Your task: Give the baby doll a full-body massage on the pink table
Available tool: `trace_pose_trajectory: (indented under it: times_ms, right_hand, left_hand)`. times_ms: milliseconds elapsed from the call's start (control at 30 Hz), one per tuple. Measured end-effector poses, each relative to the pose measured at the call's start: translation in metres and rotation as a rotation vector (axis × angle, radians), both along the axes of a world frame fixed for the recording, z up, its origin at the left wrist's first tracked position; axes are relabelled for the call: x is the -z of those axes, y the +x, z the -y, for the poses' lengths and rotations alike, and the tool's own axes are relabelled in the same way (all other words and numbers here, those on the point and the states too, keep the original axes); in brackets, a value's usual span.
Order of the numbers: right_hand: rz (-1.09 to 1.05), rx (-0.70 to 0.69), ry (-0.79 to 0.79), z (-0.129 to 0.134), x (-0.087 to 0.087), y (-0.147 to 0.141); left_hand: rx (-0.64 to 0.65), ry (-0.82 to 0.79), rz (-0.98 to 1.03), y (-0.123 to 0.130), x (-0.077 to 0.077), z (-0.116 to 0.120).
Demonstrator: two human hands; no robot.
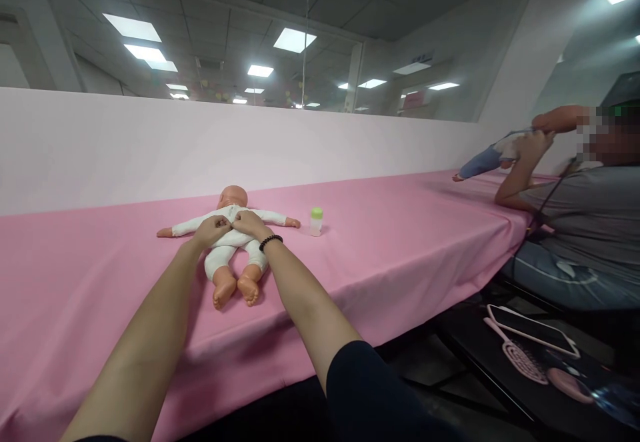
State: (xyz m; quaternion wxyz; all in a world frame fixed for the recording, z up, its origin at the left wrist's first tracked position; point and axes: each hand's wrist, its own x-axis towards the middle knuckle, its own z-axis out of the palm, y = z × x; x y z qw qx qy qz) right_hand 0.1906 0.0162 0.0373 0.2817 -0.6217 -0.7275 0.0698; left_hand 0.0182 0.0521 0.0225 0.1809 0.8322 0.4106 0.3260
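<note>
A baby doll (233, 242) in a white one-piece outfit lies on its back on the pink cloth, arms spread wide and bare feet toward me. Over its chest, my left hand (213, 230) has its fingers pinched at the front of the outfit. Close beside it, my right hand (250, 223) pinches the same front opening; a dark beaded bracelet (271, 241) circles that wrist. The fingertips nearly meet, and they hide whatever small part of the fabric or fastening lies between them. To the right of the doll stands a small bottle (316, 222) with a green cap.
A pink cloth (380, 229) covers the long table, with a low white wall and glass behind it. At right, a seated person (575, 209) holds another doll (485, 159) in blue. A black chair holds a phone (533, 329) and a pink hairbrush (523, 361).
</note>
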Motion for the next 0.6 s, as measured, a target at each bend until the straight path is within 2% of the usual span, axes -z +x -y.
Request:
trace_pose_trajectory:
  times_ms: [133,267,433,500,600]
  right_hand:
    - [0.021,0.0,-0.005,0.001,0.002,0.0]
    - [0.038,0.008,0.009,0.002,0.004,-0.004]
    - [-0.004,0.016,0.08,-0.001,0.007,-0.002]
    - [-0.098,-0.041,0.06,0.0,0.006,0.004]
    - [-0.227,-0.147,-0.004,0.003,0.004,0.016]
  left_hand:
    - [0.016,-0.024,-0.079,0.0,-0.003,-0.003]
    - [-0.041,0.001,-0.129,0.004,-0.004,-0.004]
    - [-0.118,0.07,-0.027,0.007,0.0,0.003]
    - [-0.088,0.072,0.051,0.005,0.001,0.005]
    - [0.03,-0.003,0.115,0.0,0.002,0.004]
